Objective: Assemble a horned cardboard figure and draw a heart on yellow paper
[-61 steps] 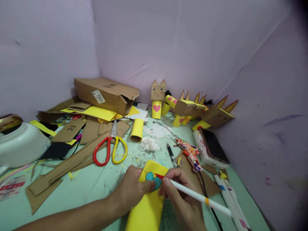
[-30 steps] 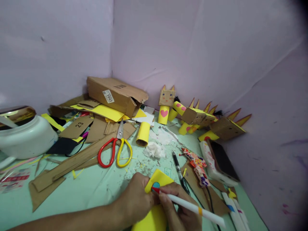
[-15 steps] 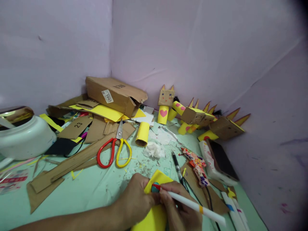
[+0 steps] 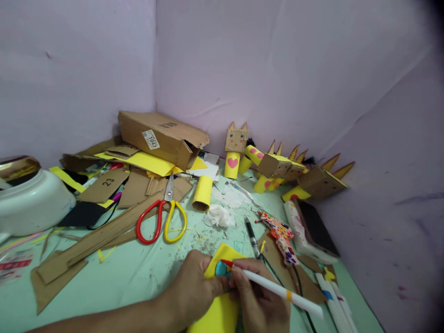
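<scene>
My left hand [image 4: 196, 286] grips a piece of yellow paper [image 4: 222, 314], its thumb pressed near a blue-green shape [image 4: 220, 268] coloured on it. In my right hand [image 4: 262, 296] is a white marker [image 4: 284, 293] with an orange band. Its red tip sits at the right edge of the blue-green shape; whether it touches the paper I cannot tell. Beyond my hands lies a black pen [image 4: 252, 237]. Scissors [image 4: 164, 222] with one red and one yellow handle rest to the left, and a yellow tube [image 4: 203, 193] lies past them.
Cardboard strips [image 4: 100, 231] and a brown box [image 4: 163, 138] are at left, near a white pot [image 4: 31, 203]. Yellow tube animals with cardboard heads [image 4: 237, 139] line the wall. A patterned glue gun [image 4: 280, 236], a phone [image 4: 317, 226] and white markers [image 4: 335, 303] lie right. Crumpled tissue [image 4: 219, 216] sits mid-table.
The marker's red tip has shifted slightly up and right on the blue-green shape, exposing more of it. The whole view has moved a little, so things appear farther left. Both hands keep their holds.
</scene>
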Demonstrator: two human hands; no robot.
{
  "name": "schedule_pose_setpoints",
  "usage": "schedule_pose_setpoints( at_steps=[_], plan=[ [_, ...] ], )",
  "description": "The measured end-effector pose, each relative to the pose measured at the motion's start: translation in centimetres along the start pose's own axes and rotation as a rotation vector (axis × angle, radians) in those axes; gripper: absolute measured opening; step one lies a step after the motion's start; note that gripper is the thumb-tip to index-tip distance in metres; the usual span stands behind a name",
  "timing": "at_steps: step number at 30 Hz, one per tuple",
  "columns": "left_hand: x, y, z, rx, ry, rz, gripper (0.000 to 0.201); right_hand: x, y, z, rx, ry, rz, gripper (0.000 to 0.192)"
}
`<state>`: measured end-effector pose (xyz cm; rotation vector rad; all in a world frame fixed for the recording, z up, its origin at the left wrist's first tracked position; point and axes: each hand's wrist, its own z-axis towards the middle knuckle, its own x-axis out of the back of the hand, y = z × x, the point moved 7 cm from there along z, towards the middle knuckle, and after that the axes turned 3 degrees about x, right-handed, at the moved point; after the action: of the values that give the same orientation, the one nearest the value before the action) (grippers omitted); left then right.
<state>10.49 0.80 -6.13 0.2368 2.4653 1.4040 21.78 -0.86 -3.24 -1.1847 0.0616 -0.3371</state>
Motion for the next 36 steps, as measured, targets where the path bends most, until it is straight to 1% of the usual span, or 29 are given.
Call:
schedule_pose_setpoints(
  at_steps=[5, 10, 14, 19, 25, 30, 33, 36],
  plan=[
    [-0.1, 0.0, 0.1, -0.006, -0.001, -0.026, 0.032, 0.0, -0.1, 0.0, -0.002, -0.005, -0.007, 0.009],
    [-0.1, -0.6, 0.2, 0.006, -0.013, -0.082, 0.035, 0.0, -0.7, 0.2, 0.057, -0.022, -0.025, 0.011],
    [-0.1, -0.6, 0.2, 0.008, -0.025, -0.125, 0.038, 0.2, -1.3, 0.4, 0.112, -0.008, -0.034, 0.008],
    [0.1, -0.5, 0.3, 0.019, -0.003, -0.124, 0.039, 0.4, -1.5, 0.4, 0.13, -0.006, -0.047, 0.007],
    [0.3, -0.5, 0.4, -0.009, 0.016, -0.089, 0.035, 0.4, -1.5, 0.3, 0.139, -0.024, -0.071, 0.006],
    [0.6, -0.4, 0.3, -0.009, 0.072, -0.1, 0.031, 0.3, -1.7, 0.1, 0.177, -0.049, -0.081, 0.009],
    [0.4, -0.4, 0.3, -0.005, 0.055, -0.136, 0.029, 0.7, -2.0, 0.2, 0.194, -0.015, -0.106, 0.009],
    [0.3, -0.4, 0.4, 0.006, 0.049, -0.163, 0.028, 0.8, -2.2, 0.2, 0.202, -0.013, -0.106, 0.009]
  ],
)
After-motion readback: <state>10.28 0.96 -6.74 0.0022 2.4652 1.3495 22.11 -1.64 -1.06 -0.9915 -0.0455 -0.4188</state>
